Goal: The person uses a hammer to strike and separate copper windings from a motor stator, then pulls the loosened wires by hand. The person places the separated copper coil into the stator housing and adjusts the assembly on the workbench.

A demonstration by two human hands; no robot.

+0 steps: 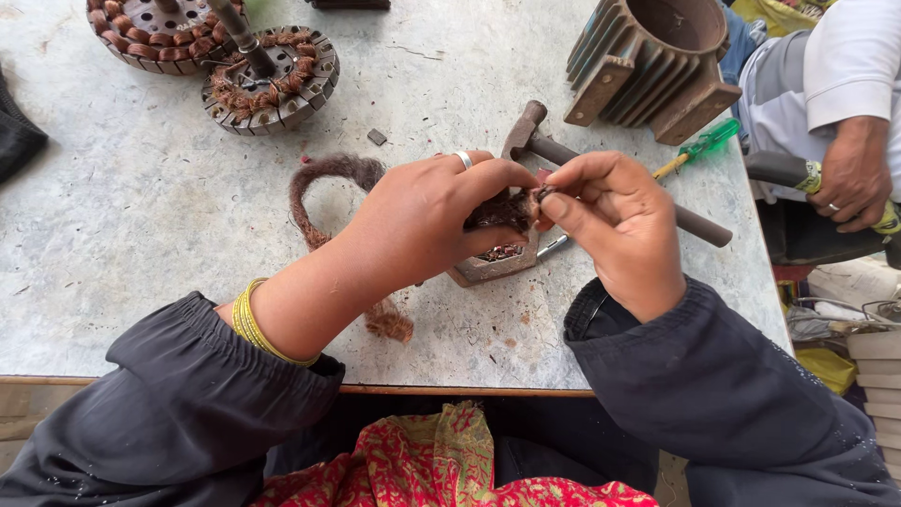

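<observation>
Copper coil sits pinched between both hands over the bench: left hand clamps it, right hand nips a strand end. I'd guess brittle wire snaps if yanked.

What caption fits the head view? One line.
Both hands pick copper wire from a metal piece above a worn table.
</observation>
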